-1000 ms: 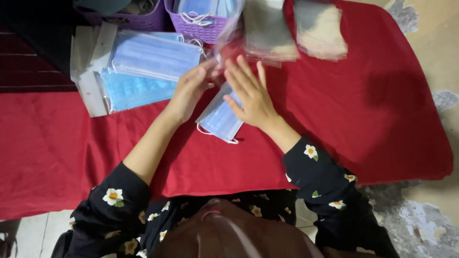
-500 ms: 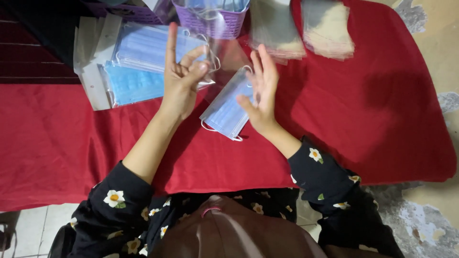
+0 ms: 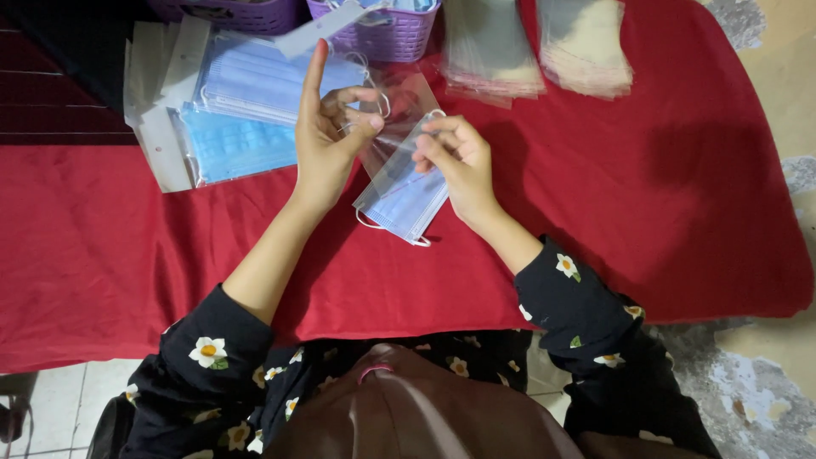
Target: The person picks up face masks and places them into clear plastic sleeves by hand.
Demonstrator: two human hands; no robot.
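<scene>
Pale blue pleated face mask [image 3: 406, 197] sits half inside a clear plastic sleeve [image 3: 393, 136] above the red cloth [image 3: 595, 221]; right hand [image 3: 463, 161] pinches both, left hand [image 3: 327, 136] seemingly grips the sleeve mouth. A white ear loop [image 3: 374, 225] could snag.

A red cloth [image 3: 646, 195] covers the whole surface. At its far left lies a pile of blue face masks [image 3: 246, 81] on flat white packets [image 3: 157, 127], with a brighter blue stack [image 3: 229, 144] just nearer. Two purple baskets [image 3: 387, 30] stand along the far edge. To their right lie two stacks of clear plastic sleeves [image 3: 586, 51], side by side.
</scene>
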